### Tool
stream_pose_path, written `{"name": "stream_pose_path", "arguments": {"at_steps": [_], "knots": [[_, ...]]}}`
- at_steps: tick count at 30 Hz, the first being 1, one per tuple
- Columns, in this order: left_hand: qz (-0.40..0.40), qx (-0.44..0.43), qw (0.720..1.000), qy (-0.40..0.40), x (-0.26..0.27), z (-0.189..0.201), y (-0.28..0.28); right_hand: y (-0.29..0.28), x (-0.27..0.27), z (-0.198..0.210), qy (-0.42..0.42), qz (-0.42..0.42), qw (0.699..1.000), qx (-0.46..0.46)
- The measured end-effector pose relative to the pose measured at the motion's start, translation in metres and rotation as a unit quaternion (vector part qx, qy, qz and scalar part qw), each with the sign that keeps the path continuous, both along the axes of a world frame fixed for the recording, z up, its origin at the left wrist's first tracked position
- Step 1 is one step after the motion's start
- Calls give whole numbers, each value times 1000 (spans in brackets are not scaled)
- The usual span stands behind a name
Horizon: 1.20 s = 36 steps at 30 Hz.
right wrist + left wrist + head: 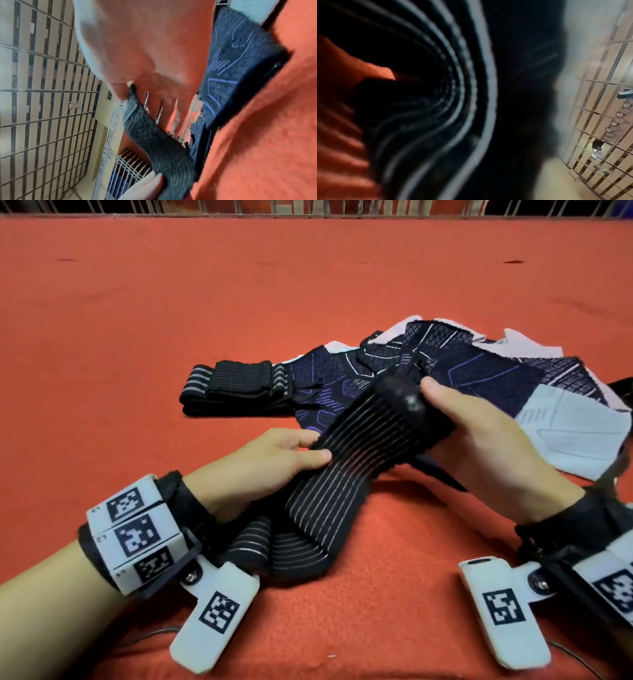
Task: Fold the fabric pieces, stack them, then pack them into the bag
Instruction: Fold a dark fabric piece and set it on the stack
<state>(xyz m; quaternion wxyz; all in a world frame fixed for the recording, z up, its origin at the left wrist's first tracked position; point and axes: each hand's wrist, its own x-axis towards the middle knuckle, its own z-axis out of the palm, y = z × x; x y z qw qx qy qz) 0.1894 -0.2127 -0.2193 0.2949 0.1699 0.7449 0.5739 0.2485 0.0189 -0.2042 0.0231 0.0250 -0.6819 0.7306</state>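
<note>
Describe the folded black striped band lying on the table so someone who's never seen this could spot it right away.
Start at the red table, then find the heap of navy patterned fabric right of centre. The folded band lies flat at the heap's left edge, beyond the left hand. Unlike the longer striped band that both hands hold, it is a compact folded bundle no hand touches.

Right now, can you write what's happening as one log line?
step: folding | left hand: pinches striped band | right hand: grips its end | folded band: on table
</note>
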Motion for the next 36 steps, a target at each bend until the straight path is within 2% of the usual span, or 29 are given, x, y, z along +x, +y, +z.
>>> {"name": "stream_pose_path", "arguments": {"at_steps": [2,4,7,11,12,16,20,26,29,32,36], "knots": [[41,24,999,-3,1,1,3,-12,8,1,-20,107,994,-20],[51,46,998,-9,4,4,6,-19,11,-3,-8,132,991,25],[48,90,994,-48,7,10,8,-23,11,-8,49,46,993,101],[60,157,978,-123,4,15,8,-21,6,-15,26,-62,990,125],[51,157,979,-121,4,15,7,-22,4,-16,9,-66,989,133],[7,118,993,-21,5,8,6,-22,5,-17,-65,-19,993,94],[33,121,992,3,3,5,6,-19,5,-17,-71,-13,992,101],[82,161,983,32,3,11,6,-25,9,-12,-97,46,992,59],[101,220,970,15,6,16,8,-31,10,-10,-92,29,994,54],[99,263,959,-48,15,19,11,-35,15,-9,-73,-9,997,23],[76,172,978,-87,35,9,6,-40,32,-10,-86,-24,996,-12]]}}
